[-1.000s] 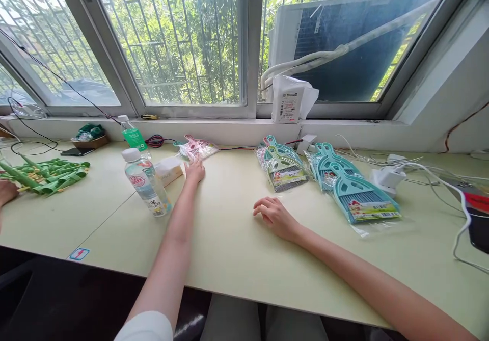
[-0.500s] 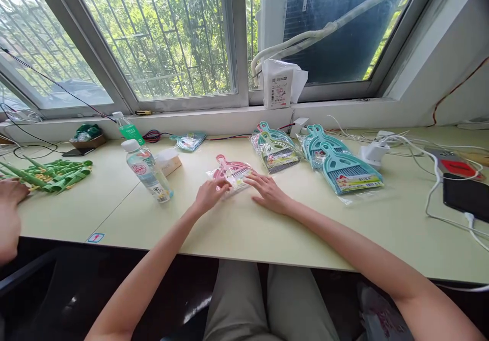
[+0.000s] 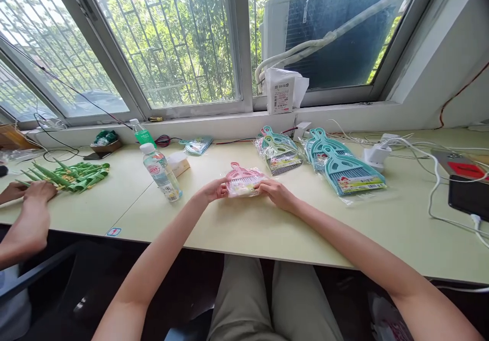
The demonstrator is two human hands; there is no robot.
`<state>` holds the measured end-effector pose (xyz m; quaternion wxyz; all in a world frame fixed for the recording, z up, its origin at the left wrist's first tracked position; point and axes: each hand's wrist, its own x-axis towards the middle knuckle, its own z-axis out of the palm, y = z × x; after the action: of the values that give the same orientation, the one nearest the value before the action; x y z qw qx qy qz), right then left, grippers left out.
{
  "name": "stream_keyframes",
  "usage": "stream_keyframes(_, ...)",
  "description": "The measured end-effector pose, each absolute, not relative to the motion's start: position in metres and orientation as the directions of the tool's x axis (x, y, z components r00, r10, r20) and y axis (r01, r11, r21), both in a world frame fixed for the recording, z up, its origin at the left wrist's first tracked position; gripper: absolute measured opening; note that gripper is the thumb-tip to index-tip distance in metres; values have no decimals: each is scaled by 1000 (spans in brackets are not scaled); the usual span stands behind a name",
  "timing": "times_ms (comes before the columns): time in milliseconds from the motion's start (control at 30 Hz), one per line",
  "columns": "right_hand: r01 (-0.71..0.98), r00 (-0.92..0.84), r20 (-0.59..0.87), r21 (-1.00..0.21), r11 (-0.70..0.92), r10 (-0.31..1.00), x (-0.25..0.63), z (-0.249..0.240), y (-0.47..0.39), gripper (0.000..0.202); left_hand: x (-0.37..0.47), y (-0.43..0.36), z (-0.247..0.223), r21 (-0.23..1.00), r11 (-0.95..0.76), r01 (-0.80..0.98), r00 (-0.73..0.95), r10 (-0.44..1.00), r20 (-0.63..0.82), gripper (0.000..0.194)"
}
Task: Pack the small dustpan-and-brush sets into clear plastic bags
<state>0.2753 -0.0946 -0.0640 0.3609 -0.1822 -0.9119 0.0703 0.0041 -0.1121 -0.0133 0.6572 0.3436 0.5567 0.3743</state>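
A pink mini dustpan and brush set (image 3: 241, 180) in clear plastic wrap is held at its two sides, tilted up toward me. My left hand (image 3: 214, 189) pinches its left edge, and my right hand (image 3: 278, 194) grips its right edge, fingers closed on the wrap. To the right of it lie a stacked green and grey set (image 3: 280, 152) and several teal dustpan sets (image 3: 353, 174), all wrapped. Another small wrapped set (image 3: 197, 145) rests further back on the table.
Left of my arm stand a clear water bottle (image 3: 161, 173), a green-labelled bottle (image 3: 143, 135) and a small tissue box (image 3: 179, 163). At far left, a co-worker's hands (image 3: 38, 192) touch green leaf strips (image 3: 76, 175). White cables, a charger (image 3: 376, 156) and a phone (image 3: 469, 197) lie at right.
Both my hands have closed on the pink set's edges and tilted it up off the table. My view has turned slightly left, bringing more of the co-worker's arms into sight.
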Motion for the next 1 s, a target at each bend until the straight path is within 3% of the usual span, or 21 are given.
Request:
stream_keyframes(133, 370, -657, 670, -114, 922, 346, 282, -60, -95, 29, 3, -88, -4, 910, 415, -27, 120, 905, -409, 22)
stream_keyframes(233, 429, -661, 658, -62, 901, 360, 280, -57, -99, 27, 10, -70, -2, 973, 224, -50, 154, 965, -215, 30)
stream_keyframes(300, 466, -603, 666, -153, 871, 440, 277, -56, -98, 22, 19, -59, -6, 988, 84, -126, 173, 983, -62, 32)
stream_keyframes(400, 431, -351, 655, -522, 736, 670, 275, -59, -88, 25, 35, -53, -22, 969, 22, -246, 166, 986, 19, 26)
stream_keyframes(467, 254, -165, 534, -789, 559, 829, 278, -62, -77, 38, 42, -56, -33, 957, 52, -285, 168, 986, -4, 26)
stream_keyframes(533, 36, -80, 385, -921, 389, 919, 282, -66, -67, 48, 46, -65, -41, 959, 84, -269, 234, 972, -19, 33)
stream_keyframes(600, -92, -47, 304, -950, 299, 952, 286, -70, -60, 54, 48, -74, -44, 971, 108, -214, 355, 935, -26, 45)
stream_keyframes(700, -112, 1, 282, -953, 280, 960, 289, -73, -57, 54, 49, -83, -45, 985, 115, -127, 486, 873, -39, 54)
stream_keyframes(833, -67, 22, 333, -940, 334, 943, 286, -75, -60, 48, 48, -81, -46, 990, 73, -122, 499, 866, -2, 52)
stream_keyframes(1000, -15, 13, 454, -891, 454, 891, 277, -72, -68, 57, 45, -80, -46, 991, 38, -125, 509, 860, 31, 54)
